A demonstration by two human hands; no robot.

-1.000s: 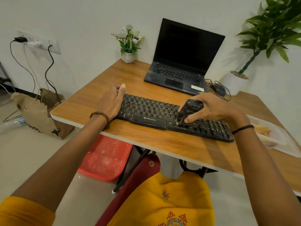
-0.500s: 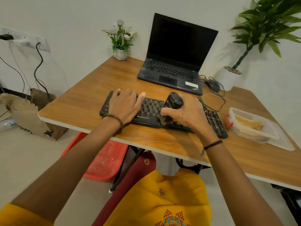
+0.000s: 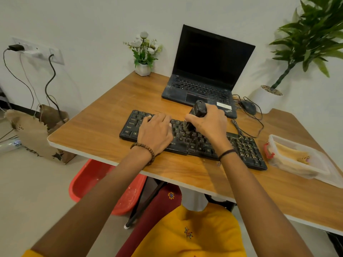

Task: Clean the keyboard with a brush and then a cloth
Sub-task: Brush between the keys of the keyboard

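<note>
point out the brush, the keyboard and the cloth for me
brush (image 3: 199, 109), head view, on its dark handle above the right hand
keyboard (image 3: 245, 147), head view, on the bare keys at its right end
cloth (image 3: 289, 152), head view, on the yellow fabric inside the clear container

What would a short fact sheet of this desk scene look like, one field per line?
Right hand: grips a dark brush, bristles down on the keys
Left hand: flat on the keyboard, left part
Cloth: yellow, in a clear container at the desk's right
Laptop: open, screen dark, behind the keyboard
Mouse: right of the laptop
Desk: wooden
</note>
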